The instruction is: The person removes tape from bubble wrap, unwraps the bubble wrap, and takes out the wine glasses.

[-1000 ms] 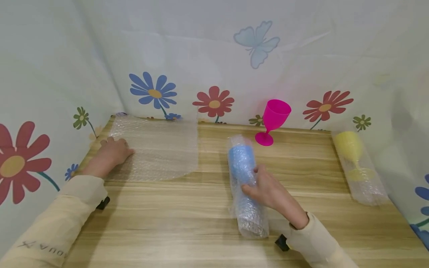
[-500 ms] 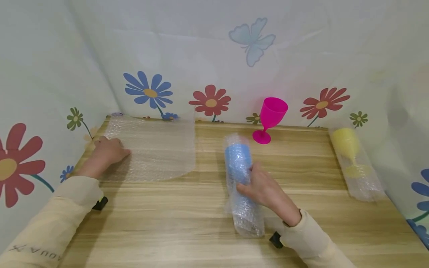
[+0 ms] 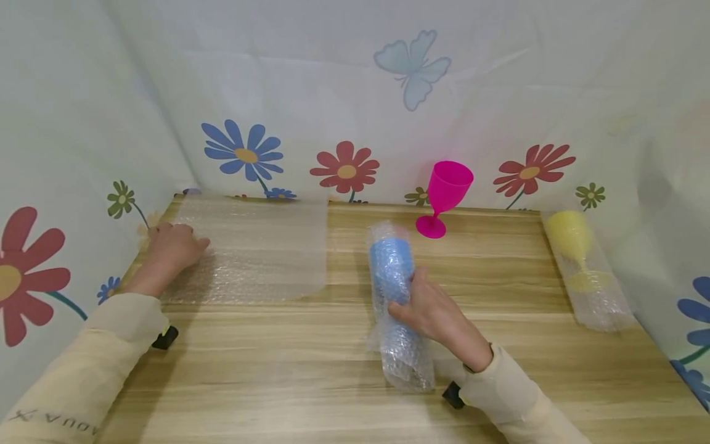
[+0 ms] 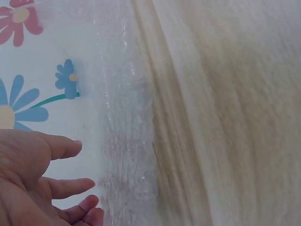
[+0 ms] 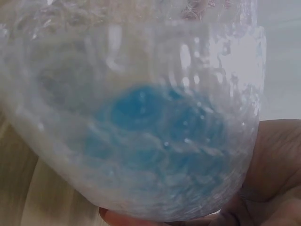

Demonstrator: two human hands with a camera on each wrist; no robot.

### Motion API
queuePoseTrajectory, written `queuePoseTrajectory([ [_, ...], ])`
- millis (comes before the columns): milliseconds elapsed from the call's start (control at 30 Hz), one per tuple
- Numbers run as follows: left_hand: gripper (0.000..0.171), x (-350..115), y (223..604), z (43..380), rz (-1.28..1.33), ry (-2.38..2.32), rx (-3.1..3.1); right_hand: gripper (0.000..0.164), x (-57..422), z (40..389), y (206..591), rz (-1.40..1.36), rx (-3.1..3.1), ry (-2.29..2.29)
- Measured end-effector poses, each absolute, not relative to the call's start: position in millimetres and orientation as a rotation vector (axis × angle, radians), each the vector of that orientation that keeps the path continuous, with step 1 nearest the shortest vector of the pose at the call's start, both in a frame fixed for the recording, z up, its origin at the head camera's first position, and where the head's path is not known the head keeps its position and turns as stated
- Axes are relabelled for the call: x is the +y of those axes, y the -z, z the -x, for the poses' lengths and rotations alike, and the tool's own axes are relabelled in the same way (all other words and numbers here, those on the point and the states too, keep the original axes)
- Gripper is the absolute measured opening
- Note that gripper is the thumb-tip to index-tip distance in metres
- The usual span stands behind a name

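Observation:
My right hand [image 3: 438, 308] grips a blue goblet [image 3: 392, 262] rolled in bubble wrap, with fingers and thumb around its middle. The roll lies lengthwise over the table's middle; in the right wrist view the blue goblet's base [image 5: 160, 136] shows dimly through the wrap. At the far left, my left hand [image 3: 173, 251] is at the left side of a flat bubble wrap sheet [image 3: 266, 253]. In the left wrist view the left hand [image 4: 47, 183] has its fingers apart and loosely extended beside the wrap [image 4: 127, 132], pinching nothing visible.
A bright pink goblet [image 3: 448, 187] stands unwrapped near the table's back edge. To the right lies a yellow goblet [image 3: 571, 237] rolled in bubble wrap. A flowered cloth [image 3: 310, 80] encloses the wooden table [image 3: 266, 364] at the back and sides.
The head view has shifted slightly. The sheet's right edge sits a little further right relative to the table. The right hand keeps its grip on the wrapped blue goblet.

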State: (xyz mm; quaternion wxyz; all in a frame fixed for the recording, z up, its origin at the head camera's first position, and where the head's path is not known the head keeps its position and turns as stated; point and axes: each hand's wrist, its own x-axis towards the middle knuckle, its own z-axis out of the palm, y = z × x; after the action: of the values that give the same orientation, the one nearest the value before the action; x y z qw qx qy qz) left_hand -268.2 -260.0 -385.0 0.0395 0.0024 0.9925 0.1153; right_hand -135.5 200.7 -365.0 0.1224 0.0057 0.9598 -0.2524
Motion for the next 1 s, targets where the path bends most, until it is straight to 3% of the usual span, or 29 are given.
queuePoseTrajectory([
  [433, 0.048, -212, 369, 250, -0.135, -0.801, 3.125, 0.081, 202, 134, 367, -0.036, 2.793, 0.751],
  [600, 0.049, -170, 361, 229, -0.271, -0.958, 2.95, 0.076, 202, 133, 368, -0.032, 2.813, 0.743],
  [1000, 0.031, -77, 361, 161, -0.502, -1.134, 2.745, 0.074, 198, 134, 370, -0.025, 2.838, 0.754],
])
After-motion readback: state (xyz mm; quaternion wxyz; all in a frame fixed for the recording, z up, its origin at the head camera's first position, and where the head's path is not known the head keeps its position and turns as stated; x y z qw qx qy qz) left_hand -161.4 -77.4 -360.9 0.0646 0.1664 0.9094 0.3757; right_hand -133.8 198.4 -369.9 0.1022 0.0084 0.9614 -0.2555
